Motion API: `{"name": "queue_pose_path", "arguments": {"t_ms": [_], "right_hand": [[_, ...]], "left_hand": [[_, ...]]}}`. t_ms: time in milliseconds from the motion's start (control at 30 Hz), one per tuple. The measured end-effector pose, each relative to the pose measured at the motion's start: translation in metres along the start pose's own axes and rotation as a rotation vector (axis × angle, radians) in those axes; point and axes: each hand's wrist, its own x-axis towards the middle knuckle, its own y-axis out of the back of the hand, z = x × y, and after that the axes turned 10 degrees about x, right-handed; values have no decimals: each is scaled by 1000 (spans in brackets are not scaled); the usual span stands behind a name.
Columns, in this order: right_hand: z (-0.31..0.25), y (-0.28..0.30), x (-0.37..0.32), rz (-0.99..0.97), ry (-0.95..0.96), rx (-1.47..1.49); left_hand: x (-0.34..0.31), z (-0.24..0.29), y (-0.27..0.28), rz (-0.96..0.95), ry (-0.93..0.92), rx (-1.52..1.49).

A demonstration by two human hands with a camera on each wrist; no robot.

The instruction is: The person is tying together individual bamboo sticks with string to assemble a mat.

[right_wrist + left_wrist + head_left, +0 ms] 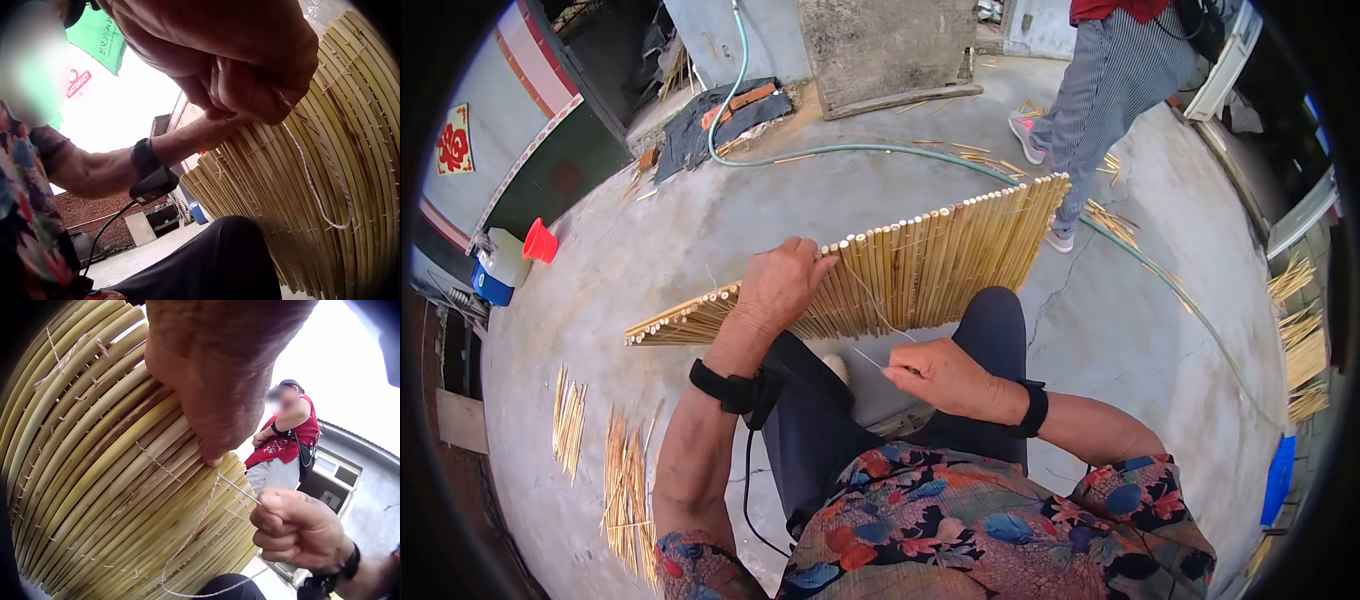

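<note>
A stiff mat of yellow reeds [940, 265], stitched together in rows with twine, stands across the person's knees. The left hand [780, 288] grips its top edge left of the middle, thumb lying against the reeds. Close in front of the mat, the right hand [955, 380] pinches a thin metal needle [239, 489] between thumb and fingers. In the left wrist view, the needle points toward the left fingertips, and pale twine [199, 525] hangs in a loop below it. The right wrist view shows a loop of that twine [334, 222] against the reed face.
Loose reeds [630, 495] lie on the concrete floor at left, with a smaller bunch [568, 425] nearby. A green hose [850, 150] runs across the floor beyond the mat. Another person [1090, 100] stands at the back right. A red bucket [540, 242] sits at far left.
</note>
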Motion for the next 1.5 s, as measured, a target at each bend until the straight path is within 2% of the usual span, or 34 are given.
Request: {"name": "queue_pose_path", "arguments": {"t_ms": [67,167,233,300,333,367,433,500,567,600,633,700,733,800,833,1000,1100,1133,1200,1233,1300,1333,1400,1500], "right_hand": [[3,20,-27,119,-91,5],[3,50,-39,211,-181,143],[-3,62,-42,299,-106,131],[-17,72,-37,344,92,101],[-12,81,-37,190,179,20],[-8,82,-37,195,190,11],[4,77,-47,14,48,-6],[22,67,-58,57,31,-76],[26,54,-66,369,-209,450],[20,54,-70,424,-309,606],[25,53,-80,439,-315,611],[51,53,-110,615,-380,899],[66,54,-125,703,-300,1055],[104,61,-182,464,-24,-141],[114,68,-195,462,-24,-139],[146,93,-243,968,-437,1046],[121,100,-262,1013,-513,1140],[122,101,-259,1016,-502,1140],[122,106,-256,931,-644,1016],[114,109,-243,933,-636,1012],[91,112,-213,740,-635,697],[83,112,-203,753,-634,700],[73,115,-192,645,-605,695],[93,119,-190,595,-642,519]], "left_hand": [[12,-2,18,31,-47,1],[16,-17,46,67,21,59],[30,-13,52,116,4,60],[31,-15,65,113,37,100],[28,-9,72,121,43,99],[22,-5,78,135,41,103],[5,7,88,219,-10,92],[-16,21,96,270,-68,50],[-41,37,97,285,-135,24],[-59,45,90,296,-182,41],[-77,52,88,231,-219,27],[-111,61,77,183,-272,-18],[-126,63,70,189,-267,-37],[-159,67,52,178,-290,-83],[-172,67,43,170,-320,-125],[-210,52,-15,40,-346,-167],[-218,47,-25,19,-319,-191],[-220,46,-27,20,-306,-224],[-225,44,-34,33,-309,-238],[-226,44,-37,40,-301,-247],[-226,45,-40,44,-309,-249],[-228,47,-41,47,-302,-243],[-232,48,-45,61,-311,-239],[-240,56,-53,64,-245,-216]]}}
